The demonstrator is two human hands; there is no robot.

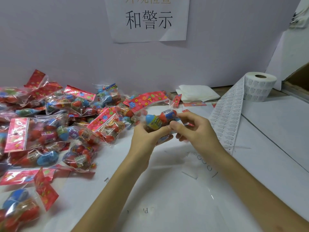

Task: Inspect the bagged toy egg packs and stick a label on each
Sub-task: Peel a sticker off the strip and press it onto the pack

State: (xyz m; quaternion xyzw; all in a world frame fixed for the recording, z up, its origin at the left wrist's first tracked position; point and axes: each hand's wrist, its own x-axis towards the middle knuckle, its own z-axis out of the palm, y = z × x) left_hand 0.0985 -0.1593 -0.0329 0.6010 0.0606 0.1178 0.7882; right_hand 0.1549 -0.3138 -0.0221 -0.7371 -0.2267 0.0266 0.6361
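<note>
Between both hands, above the middle of the white table (175,190), I hold one bagged toy egg pack (158,118): a clear bag with red and blue eggs and a red flowered header card. My left hand (147,138) grips the pack from below and the left. From the right, my right hand (195,129) pinches it with thumb and fingers. A big pile of egg packs (55,124) covers the left side of the table. A roll of white labels (258,88) stands at the back right, its strip (225,118) trailing toward me.
A folded white cloth (197,93) lies by the wall behind the held pack. A paper sign (148,19) with printed characters hangs on the wall. A brown cardboard box edge (299,81) shows at the far right.
</note>
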